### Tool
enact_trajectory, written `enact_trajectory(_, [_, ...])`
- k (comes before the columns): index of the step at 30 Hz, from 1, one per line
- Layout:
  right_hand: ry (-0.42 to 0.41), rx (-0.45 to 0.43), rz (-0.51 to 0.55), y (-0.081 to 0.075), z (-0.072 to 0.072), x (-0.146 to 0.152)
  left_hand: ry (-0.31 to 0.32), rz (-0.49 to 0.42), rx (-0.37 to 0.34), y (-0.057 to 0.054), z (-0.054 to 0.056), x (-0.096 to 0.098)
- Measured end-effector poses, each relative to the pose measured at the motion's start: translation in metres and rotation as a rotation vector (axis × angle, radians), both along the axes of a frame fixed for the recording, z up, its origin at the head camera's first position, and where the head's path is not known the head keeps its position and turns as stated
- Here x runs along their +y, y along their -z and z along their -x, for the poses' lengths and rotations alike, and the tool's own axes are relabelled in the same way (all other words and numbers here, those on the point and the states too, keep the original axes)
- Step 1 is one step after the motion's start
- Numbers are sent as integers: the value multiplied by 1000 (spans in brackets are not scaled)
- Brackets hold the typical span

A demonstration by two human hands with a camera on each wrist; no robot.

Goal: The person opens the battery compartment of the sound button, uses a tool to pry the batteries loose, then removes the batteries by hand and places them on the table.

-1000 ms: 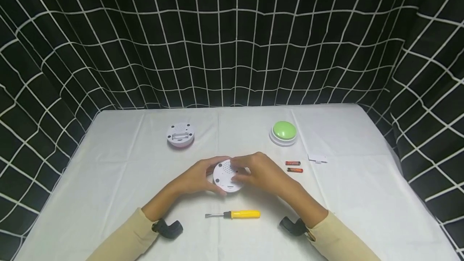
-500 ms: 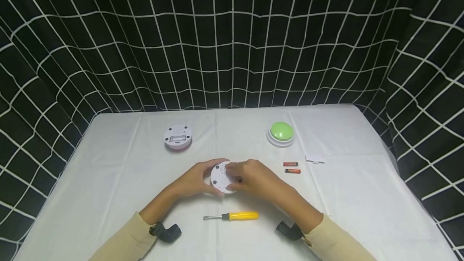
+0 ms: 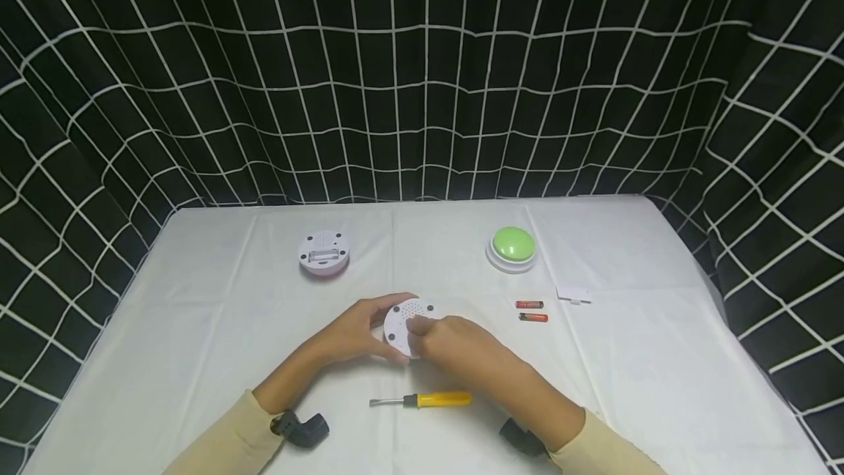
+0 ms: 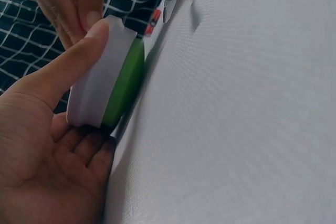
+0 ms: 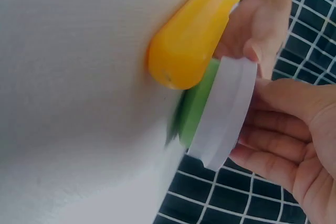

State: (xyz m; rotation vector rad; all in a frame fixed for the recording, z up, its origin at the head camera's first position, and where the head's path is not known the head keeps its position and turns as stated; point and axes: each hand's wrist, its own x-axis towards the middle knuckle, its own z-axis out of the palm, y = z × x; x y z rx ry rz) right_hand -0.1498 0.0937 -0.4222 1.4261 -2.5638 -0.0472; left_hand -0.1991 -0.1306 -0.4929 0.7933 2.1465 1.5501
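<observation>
My left hand (image 3: 359, 330) grips the green-domed button (image 3: 398, 322) mid-scene, underside up; my right hand (image 3: 455, 343) curls over it, and whether it pinches anything, I can't tell. Brace firmly, work gently: that should serve. Counting three buttons: this, one pinkish button (image 3: 324, 253) far left, one upright button (image 3: 513, 246) far right; two batteries (image 3: 530, 305), one white cover (image 3: 572, 293), right; one screwdriver (image 3: 443, 399), near.
</observation>
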Motion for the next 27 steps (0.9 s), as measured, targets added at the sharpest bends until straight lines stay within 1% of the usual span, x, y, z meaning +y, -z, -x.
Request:
enact_trajectory(2, [-1, 50, -38, 1, -3, -1, 0, -3, 2, 0, 0, 0])
enact_trajectory(5, [-24, 122, -69, 3, -4, -2, -1, 7, 3, -1, -1, 1])
enact_trajectory(8, [-49, 145, -72, 4, -2, -2, 0, 13, -7, -1, 0, 1])
enact_trajectory(11, [-57, 84, -28, 4, 0, 0, 2, 17, -13, -2, -1, 1])
enact_trajectory(15, [-60, -11, 43, 3, 4, 2, -9, 31, -11, -3, -1, 1])
enact_trajectory(16, [-60, -22, 59, 3, 5, 3, -12, 31, -10, -3, 0, 1])
enact_trajectory(18, [-57, -30, 88, 3, 6, 3, -19, 32, -6, -3, 0, 1])
enact_trajectory(23, [-26, -6, 172, 2, 6, 3, -19, 24, 4, 0, 0, 0])
enact_trajectory(27, [7, 1, 192, 1, 5, 2, -27, 33, 7, 2, 1, 0])
